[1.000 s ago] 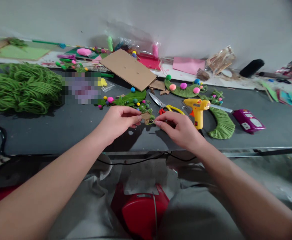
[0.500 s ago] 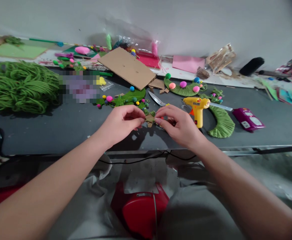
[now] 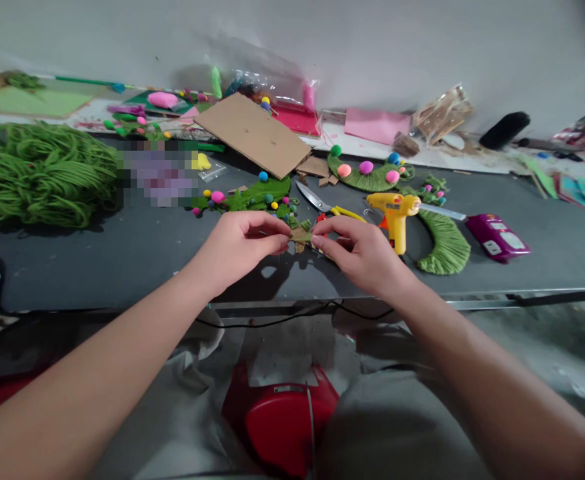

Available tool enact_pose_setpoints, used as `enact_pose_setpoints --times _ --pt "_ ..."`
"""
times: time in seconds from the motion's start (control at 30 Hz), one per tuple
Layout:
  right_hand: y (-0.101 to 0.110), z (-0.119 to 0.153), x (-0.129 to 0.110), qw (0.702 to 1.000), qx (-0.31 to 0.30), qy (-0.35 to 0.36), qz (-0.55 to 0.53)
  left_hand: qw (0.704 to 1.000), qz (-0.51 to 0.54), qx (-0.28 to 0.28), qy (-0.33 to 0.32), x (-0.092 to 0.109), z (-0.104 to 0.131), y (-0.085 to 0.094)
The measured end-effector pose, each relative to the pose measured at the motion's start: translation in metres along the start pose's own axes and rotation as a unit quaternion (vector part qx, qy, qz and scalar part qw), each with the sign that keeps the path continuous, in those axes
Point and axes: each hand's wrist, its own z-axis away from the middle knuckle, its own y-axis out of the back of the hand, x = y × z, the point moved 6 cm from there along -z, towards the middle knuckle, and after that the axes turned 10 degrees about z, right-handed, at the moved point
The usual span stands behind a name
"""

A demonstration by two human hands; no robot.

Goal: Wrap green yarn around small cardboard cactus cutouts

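Observation:
A small brown cardboard piece with green yarn on it (image 3: 300,235) is pinched between my two hands, above the near part of the grey table. My left hand (image 3: 245,247) grips its left edge between thumb and fingers. At its right edge, my right hand (image 3: 359,250) holds it the same way. Just behind lie scissors (image 3: 315,198) with yellow and red handles, their blades parted. A yellow glue gun (image 3: 396,217) stands right of my right hand, beside a curved form wrapped in green yarn (image 3: 445,243).
A big heap of green yarn (image 3: 45,173) lies at the left. Behind my hands are a cardboard sheet (image 3: 255,135) and green pieces with coloured pompoms (image 3: 265,193). A purple packet (image 3: 497,237) is at the right. A black cable hangs below the table's front edge (image 3: 292,303).
The small piece has tilted slightly between my fingers. My right hand has dropped a little, showing more of the scissors' handles. The view has shifted slightly.

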Motion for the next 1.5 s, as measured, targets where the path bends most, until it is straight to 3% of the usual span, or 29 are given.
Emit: enact_pose_setpoints --times 0.4,0.67,1.2,1.5 --pt "0.000 0.000 -0.005 1.000 -0.006 0.013 -0.001 1.000 -0.021 -0.005 -0.011 -0.002 0.001 0.000" --pt "0.001 0.001 -0.013 0.998 0.005 0.061 0.016 1.000 -0.014 -0.001 -0.006 0.000 0.001 -0.001" --pt "0.010 0.004 -0.017 0.995 0.052 0.065 0.056 0.999 0.002 0.043 -0.002 0.004 0.002 0.004" --pt "0.017 0.009 -0.021 0.986 0.087 0.067 0.124 0.987 0.138 0.077 0.038 0.004 0.002 0.005"
